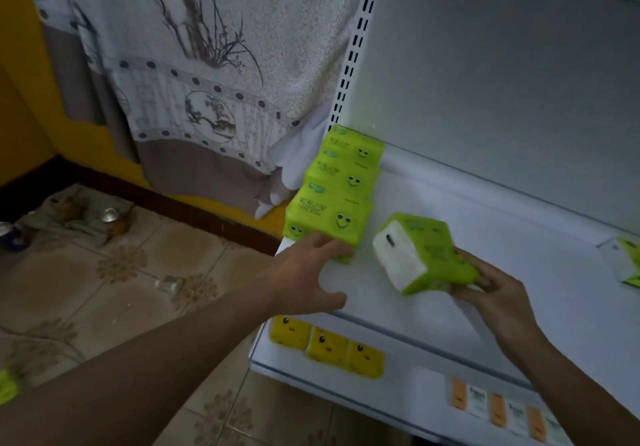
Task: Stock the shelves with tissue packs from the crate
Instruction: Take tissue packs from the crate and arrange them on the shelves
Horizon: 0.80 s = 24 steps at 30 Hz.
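Green film wrapped the tissue pack (429, 248) that our right hand (498, 293) gripped, fingers and thumb curled round its right end. The pack sat tilted, its white end with a dark slot turned toward us and to the left of the grip. Its lower corner hung close to the white shelf (502, 223); we could not tell whether it touched.

Well left of that grip, our left hand (308, 272) lay with fingers stretched out and held nothing. Its fingertips touched the front lower edge of the nearest pack in a row of three green packs (332, 217) at the shelf's left end. Each of these carried a smiling face with two round eyes. Each also had a small pale label near one corner and lines of dark print, all too blurred for us to read.

Beyond the right hand, at the picture's right edge, another green-and-white pack (623, 258) lay on the same shelf.

Below both hands, a lower shelf (408, 393) held three yellow packs (327, 345) side by side, each with a little face. Under our right forearm stood orange-and-white packs (502, 407) with a dark word we could not make out.

Left of the green row hung a patterned cloth (207, 81), beside a slotted white upright (356, 47).
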Each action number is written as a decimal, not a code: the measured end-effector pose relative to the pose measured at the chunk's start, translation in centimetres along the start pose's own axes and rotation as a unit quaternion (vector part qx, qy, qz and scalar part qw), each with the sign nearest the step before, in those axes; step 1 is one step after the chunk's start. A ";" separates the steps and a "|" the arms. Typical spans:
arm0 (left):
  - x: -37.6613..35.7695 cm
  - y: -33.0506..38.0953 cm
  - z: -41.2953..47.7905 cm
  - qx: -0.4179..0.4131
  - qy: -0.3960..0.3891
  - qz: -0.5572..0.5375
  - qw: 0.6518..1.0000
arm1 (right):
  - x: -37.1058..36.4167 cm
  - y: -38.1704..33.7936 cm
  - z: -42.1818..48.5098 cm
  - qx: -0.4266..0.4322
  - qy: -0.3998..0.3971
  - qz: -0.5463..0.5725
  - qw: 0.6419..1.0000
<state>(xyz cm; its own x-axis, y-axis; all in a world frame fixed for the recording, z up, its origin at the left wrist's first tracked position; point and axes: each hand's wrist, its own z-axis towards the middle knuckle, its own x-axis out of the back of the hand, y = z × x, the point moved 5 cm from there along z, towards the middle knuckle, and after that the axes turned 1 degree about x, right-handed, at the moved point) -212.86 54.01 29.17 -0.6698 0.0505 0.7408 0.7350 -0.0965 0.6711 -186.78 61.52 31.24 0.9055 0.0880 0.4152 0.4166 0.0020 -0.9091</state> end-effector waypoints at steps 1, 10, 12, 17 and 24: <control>0.0 -0.2 0.0 -0.004 0.005 0.005 1.000 | 0.3 0.4 0.2 -0.013 0.042 -0.010 0.999; 0.0 -0.5 0.9 -0.044 -0.020 0.157 0.986 | -4.8 -0.3 5.7 -0.065 0.160 -0.098 0.980; -0.1 -0.4 1.0 -0.050 -0.029 0.162 0.985 | -5.6 -0.6 7.8 -0.099 0.170 -0.079 0.977; -0.3 -0.8 1.0 -0.082 -0.013 0.159 0.984 | -6.5 -2.1 10.8 -0.109 0.157 -0.018 0.981; -0.5 -1.1 1.3 -0.094 0.008 0.149 0.984 | -7.5 -2.3 11.6 -0.123 0.083 0.164 0.975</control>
<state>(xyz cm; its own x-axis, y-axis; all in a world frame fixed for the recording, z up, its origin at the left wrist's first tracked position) -213.18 55.42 28.09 -0.4299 -0.0227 0.9026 0.8676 -0.2871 0.4060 -195.53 72.43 29.82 0.9852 -0.1197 0.1228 0.0913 -0.2401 -0.9664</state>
